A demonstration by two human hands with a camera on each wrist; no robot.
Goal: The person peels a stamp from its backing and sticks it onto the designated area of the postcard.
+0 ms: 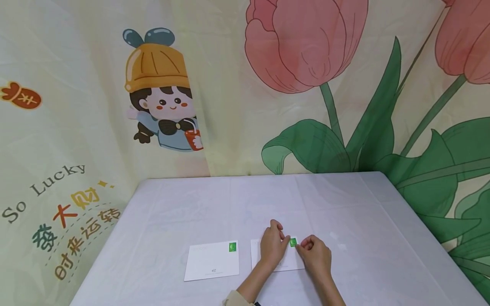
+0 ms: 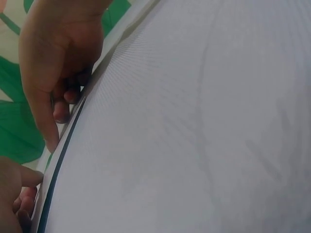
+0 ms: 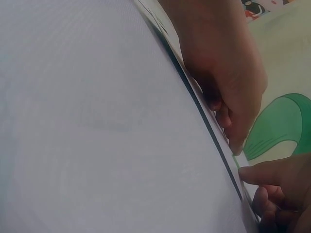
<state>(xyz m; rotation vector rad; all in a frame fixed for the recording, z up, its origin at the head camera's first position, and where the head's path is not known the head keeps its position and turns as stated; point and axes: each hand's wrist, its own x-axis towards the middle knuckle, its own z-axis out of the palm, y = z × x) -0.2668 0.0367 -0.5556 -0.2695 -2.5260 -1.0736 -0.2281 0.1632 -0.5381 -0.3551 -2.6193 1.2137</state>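
Observation:
A white envelope (image 1: pixel 289 264) lies on the table, with a small green stamp (image 1: pixel 293 242) at its upper right corner. My left hand (image 1: pixel 272 244) rests over the envelope's left part, its thumb tip at the stamp's left edge. From the other side my right hand (image 1: pixel 315 255) meets the stamp's right edge with its thumb. In the right wrist view the thumb (image 3: pixel 265 173) stretches straight toward the stamp while the other fingers curl beneath. The left wrist view shows both thumb tips close together over the thin stamp edge. Part of the envelope is hidden beneath my hands.
To the left lies a second white envelope (image 1: pixel 212 261) bearing its own green stamp (image 1: pixel 232 247) at the upper right. A pale cloth covers the table (image 1: pixel 172 204). Behind its back edge hangs a printed curtain (image 1: pixel 229 106) with tulips and a cartoon figure.

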